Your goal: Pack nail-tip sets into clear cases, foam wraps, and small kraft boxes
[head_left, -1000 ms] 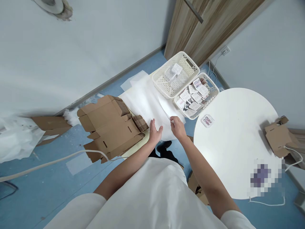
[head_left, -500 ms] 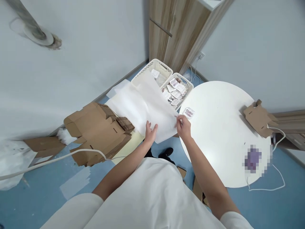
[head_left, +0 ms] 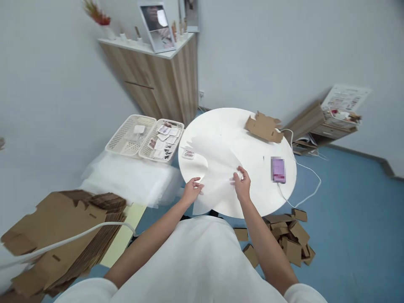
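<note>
A thin, translucent white sheet [head_left: 217, 185] spans between my two hands, over the near part of the round white table [head_left: 252, 193]. My right hand [head_left: 242, 185] pinches it toward its right side. At its left edge, the fingers of my left hand [head_left: 192, 191] are curled on the sheet, which bends up in a fold there. Just beyond the left hand, a small flat pack with a printed label [head_left: 188, 154] lies on the table. To the left is a stack of similar white sheets [head_left: 132, 179].
Two white plastic baskets [head_left: 145, 149] hold small packs. Flattened cardboard boxes [head_left: 69, 223] are piled at lower left, with a white cable [head_left: 94, 229] across them. An unfolded box [head_left: 264, 127] and a blurred purple item [head_left: 278, 170] lie on the table. Small boxes [head_left: 292, 240] litter the floor.
The white sheet has moved from above the stack and baskets to over the table. My left hand, open before, has closed on its edge. The view has turned right.
</note>
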### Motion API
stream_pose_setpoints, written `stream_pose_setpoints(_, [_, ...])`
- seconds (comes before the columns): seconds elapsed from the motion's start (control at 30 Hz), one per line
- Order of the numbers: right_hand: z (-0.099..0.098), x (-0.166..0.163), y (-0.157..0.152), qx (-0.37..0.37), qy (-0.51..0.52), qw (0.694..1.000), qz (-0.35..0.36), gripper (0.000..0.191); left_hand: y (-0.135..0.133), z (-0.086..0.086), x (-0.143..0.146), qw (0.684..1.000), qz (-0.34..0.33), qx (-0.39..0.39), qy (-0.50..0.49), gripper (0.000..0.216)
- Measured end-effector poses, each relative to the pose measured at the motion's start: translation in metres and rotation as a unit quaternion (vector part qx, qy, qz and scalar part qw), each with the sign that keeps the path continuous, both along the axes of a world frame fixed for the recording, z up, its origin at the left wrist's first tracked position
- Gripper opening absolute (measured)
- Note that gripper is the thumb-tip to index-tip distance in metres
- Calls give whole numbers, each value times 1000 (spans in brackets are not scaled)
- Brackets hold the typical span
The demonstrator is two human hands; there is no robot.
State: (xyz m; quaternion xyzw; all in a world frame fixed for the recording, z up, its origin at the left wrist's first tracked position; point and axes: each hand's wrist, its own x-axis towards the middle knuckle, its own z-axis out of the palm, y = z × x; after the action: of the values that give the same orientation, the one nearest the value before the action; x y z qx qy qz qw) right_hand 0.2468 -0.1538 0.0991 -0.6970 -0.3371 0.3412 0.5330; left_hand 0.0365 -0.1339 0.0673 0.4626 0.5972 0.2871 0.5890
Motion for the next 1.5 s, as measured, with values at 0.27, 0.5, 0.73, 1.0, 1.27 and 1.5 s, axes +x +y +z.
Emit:
stream_pose_setpoints(0.27, [-41, 77, -43, -68, -50, 996, 17, 49, 3, -20, 63, 991, -68, 9, 117, 43])
stream_pose_setpoints(0.5, [-65, 104, -41, -123, -178, 974, 61, 53, 12, -24, 93, 979, -54, 6, 198, 40])
stream_pose_setpoints(0.73, [-59, 95, -55, -162, -368, 907, 126, 58, 13, -31, 98, 973, -58, -5, 223, 40])
stream_pose_setpoints(1.0, [-76, 66, -83, -202, -419, 819, 335, 57, 2, -33, 96, 940, -105, 126, 299, 45])
stream_pose_setpoints(1.27, [-77, 66, -80, -200, -413, 831, 315, 58, -40, -30, 89, 814, -329, 268, 397, 47])
stream_pose_setpoints(1.5, [-77, 64, -88, -190, -414, 835, 309, 54, -34, -32, 89, 787, -376, 225, 434, 50])
